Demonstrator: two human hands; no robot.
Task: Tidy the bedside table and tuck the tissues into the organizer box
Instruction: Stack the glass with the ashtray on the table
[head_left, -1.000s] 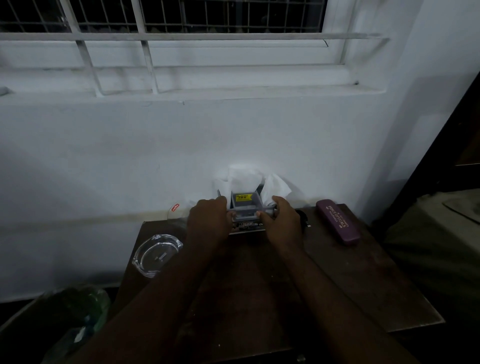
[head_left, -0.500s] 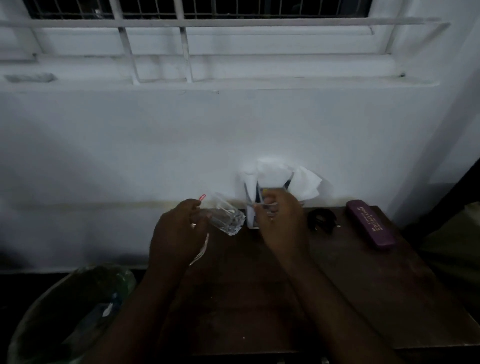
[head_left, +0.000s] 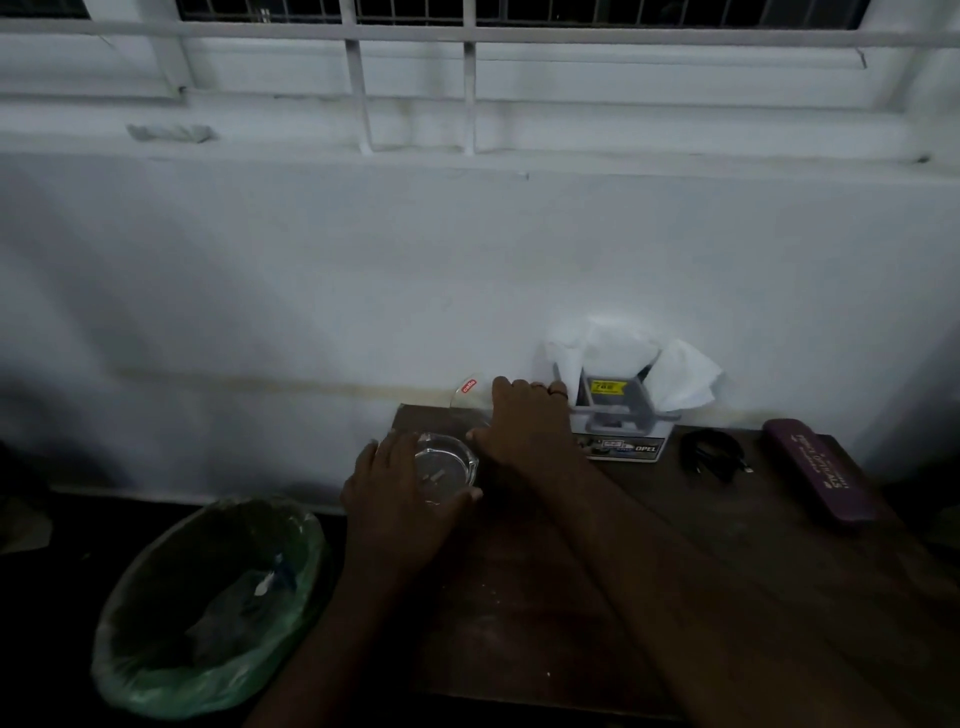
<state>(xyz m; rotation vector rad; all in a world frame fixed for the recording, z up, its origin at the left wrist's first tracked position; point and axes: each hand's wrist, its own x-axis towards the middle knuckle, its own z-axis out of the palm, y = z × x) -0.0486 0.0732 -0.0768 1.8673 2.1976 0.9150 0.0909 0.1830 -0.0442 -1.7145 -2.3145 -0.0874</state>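
Left hand (head_left: 402, 491) is gripping the ashtray (head_left: 445, 467) at the table's (head_left: 675, 545) far-left; right hand (head_left: 524, 421) is reaching the glass (head_left: 470, 397), grip unclear. Tissues (head_left: 680, 371) are sticking out of the box (head_left: 618, 421), far centre. Best sliding glassware slowly.

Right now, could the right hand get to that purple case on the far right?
Probably yes: the purple case lies uncovered, nothing on top. The right hand rests on a clear glass and must let go first.
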